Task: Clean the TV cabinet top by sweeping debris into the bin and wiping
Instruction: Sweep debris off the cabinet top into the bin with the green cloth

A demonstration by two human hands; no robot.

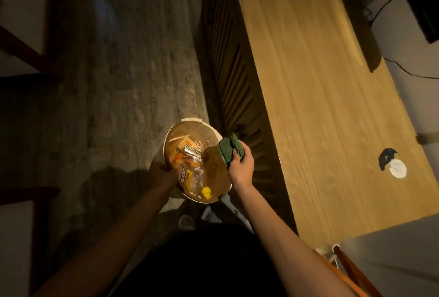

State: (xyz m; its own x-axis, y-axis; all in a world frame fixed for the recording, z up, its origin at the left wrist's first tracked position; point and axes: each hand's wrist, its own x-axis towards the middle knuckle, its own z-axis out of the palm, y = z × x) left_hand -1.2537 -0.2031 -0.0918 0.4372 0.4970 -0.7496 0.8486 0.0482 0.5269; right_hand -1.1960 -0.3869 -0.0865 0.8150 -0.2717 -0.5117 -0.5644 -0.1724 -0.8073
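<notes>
A round beige bin [190,128] hangs in front of the wooden TV cabinet top [320,106]. My left hand [161,171] grips its near-left rim. Inside lie snack wrappers [187,175], a silver packet [191,152] and a yellow cap [206,192]. Over the bin's right rim, my right hand [241,163] holds a crumpled green cloth [230,148]. The bin is beside the cabinet's slatted front [232,78], below the level of the top.
A cable hole with a white disc [395,166] sits in the cabinet top near its right end. A dark TV [422,4] and cables [403,68] are at the far right. Grey plank floor [133,59] spreads to the left. Wooden furniture stands at the left edge.
</notes>
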